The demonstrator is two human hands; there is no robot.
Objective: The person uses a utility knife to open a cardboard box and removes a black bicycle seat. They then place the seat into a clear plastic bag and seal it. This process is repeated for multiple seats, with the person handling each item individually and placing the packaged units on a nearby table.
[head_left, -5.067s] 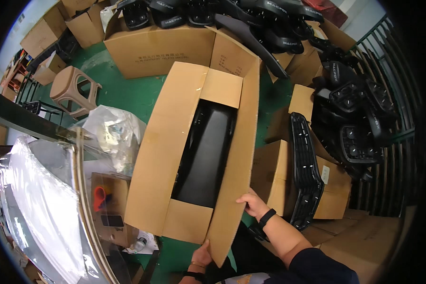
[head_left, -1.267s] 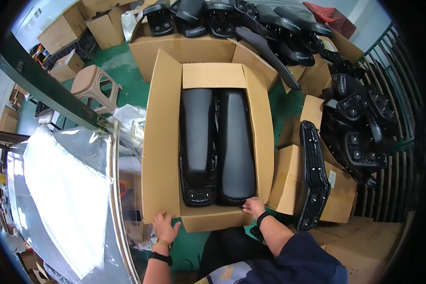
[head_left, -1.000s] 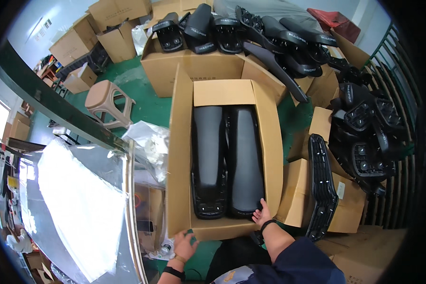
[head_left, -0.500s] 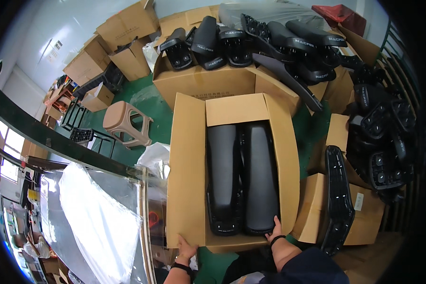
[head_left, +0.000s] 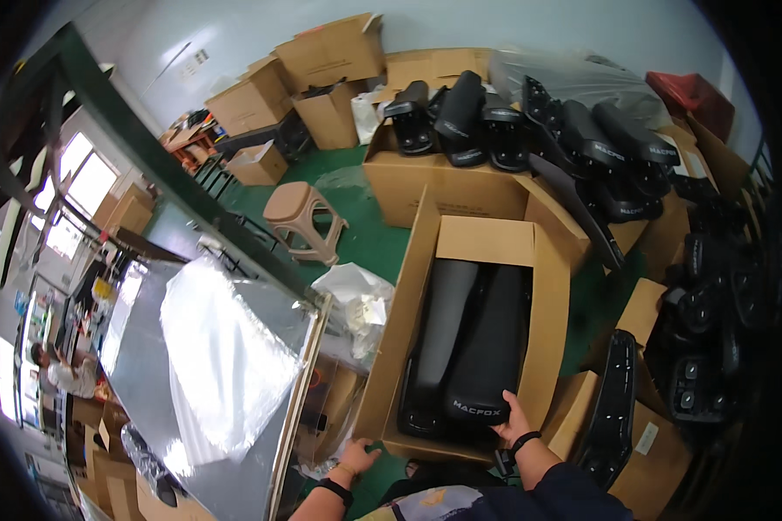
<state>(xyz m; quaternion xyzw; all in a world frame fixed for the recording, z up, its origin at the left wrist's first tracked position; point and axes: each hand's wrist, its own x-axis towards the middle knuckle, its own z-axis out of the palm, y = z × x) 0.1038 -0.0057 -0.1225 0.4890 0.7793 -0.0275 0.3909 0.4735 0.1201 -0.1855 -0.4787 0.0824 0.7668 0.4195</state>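
A tall open cardboard box (head_left: 552,304) stands before me with two long black padded bike seats in it, side by side. My right hand (head_left: 514,420) grips the near end of the right seat (head_left: 488,347), thumb on top, other fingers mostly hidden beneath. That seat leans over the left seat (head_left: 443,308), its near end tipped so that pale lettering shows. My left hand (head_left: 354,458) is at the box's near left corner, fingers apart and slightly bent, holding nothing. Whether it touches the cardboard I cannot tell.
More black seats (head_left: 462,113) lie on boxes behind; others (head_left: 704,347) are piled at the right. One seat (head_left: 613,408) stands upside down beside the box. Left are a metal-topped table (head_left: 139,373) with plastic sheeting, a green post (head_left: 161,169) and a beige stool (head_left: 291,204).
The view has swung left. The right seat's near end has been lifted and tilted in my right hand. My left hand has come off the box's left flap, which stands more upright.
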